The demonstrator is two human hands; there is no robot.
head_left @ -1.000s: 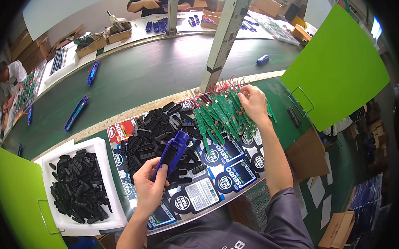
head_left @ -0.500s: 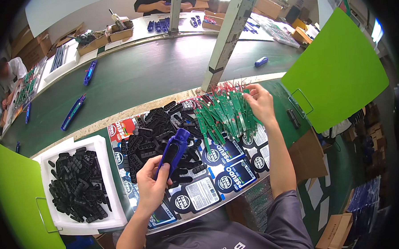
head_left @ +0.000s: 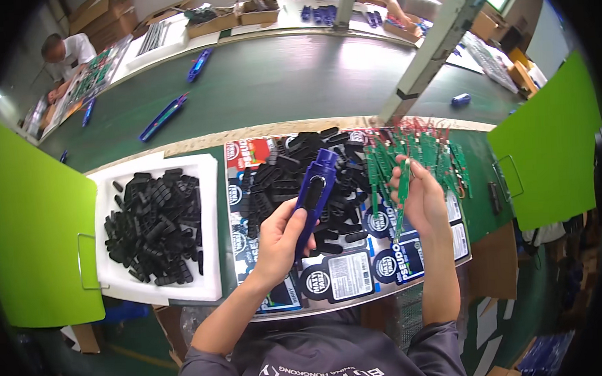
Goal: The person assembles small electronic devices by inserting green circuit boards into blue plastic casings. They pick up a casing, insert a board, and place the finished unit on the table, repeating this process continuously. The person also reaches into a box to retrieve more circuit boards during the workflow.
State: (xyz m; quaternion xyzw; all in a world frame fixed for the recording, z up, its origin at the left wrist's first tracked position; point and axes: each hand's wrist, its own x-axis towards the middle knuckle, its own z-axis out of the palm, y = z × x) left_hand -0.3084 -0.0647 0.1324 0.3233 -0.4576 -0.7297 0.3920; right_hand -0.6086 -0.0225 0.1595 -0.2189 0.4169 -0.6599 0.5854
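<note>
My left hand [head_left: 283, 239] is closed around a blue plastic housing [head_left: 314, 191], tilted with its narrower end up and a black insert in its face. A narrow green circuit board [head_left: 403, 190] is pinched between the fingers of my right hand [head_left: 424, 199], pointing down toward the printed sheet. Behind that hand lies a heap of green circuit boards [head_left: 440, 151] with red wires. Loose black plastic pieces [head_left: 274, 182] are piled around and behind the blue housing.
A white foam tray [head_left: 210, 225] of black pieces stands at left. Green panels [head_left: 34, 226] flank the workplace. A metal post [head_left: 424, 75] rises beyond the boards. Blue housings [head_left: 163, 118] lie on the dark green belt [head_left: 256, 82]. Co-workers sit across and at far left.
My right hand has come back from the heap toward the blue housing, with one circuit board in its fingers. The left hand still holds the housing. The whole view has shifted.
</note>
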